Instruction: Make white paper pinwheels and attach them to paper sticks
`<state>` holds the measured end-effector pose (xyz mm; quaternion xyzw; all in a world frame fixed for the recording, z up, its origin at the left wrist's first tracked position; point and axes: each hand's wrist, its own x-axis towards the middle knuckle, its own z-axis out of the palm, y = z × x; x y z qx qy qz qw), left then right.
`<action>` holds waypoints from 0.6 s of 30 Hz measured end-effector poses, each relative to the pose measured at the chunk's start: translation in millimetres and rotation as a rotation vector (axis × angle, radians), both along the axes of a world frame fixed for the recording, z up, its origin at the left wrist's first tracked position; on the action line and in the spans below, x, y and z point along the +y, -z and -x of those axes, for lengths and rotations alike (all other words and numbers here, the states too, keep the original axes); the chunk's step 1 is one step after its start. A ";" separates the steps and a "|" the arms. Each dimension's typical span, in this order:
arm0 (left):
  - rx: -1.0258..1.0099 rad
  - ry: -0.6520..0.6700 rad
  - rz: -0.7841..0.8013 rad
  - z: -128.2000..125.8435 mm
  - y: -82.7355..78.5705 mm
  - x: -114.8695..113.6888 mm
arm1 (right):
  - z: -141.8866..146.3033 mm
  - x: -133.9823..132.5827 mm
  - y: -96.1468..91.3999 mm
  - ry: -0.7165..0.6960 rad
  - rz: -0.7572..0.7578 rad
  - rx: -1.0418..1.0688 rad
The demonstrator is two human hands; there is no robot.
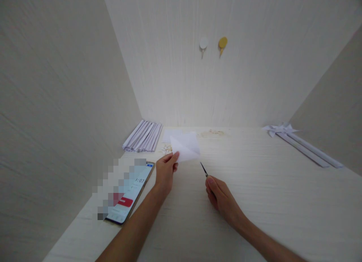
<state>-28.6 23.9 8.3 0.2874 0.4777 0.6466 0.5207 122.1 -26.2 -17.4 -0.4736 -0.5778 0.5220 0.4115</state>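
Paper (186, 145) up over the counter (268, 201), and our left hand (164, 171) has its fingers clamped on the lower-left edge! Light, floppy, easily creased, we'd judge (edges make the safest hold). Our right hand (223, 198) has its fingers clamped on a slim pointed tool (204, 169), tip just beside.

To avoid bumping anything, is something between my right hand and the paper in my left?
Nothing visible except the thin dark tool your right hand holds, which points toward the paper in your left hand.
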 end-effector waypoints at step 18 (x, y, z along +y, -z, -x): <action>-0.069 0.082 0.024 -14.3 -3.4 -9.1 | -0.8 0.5 -1.1 -0.015 -0.003 0.009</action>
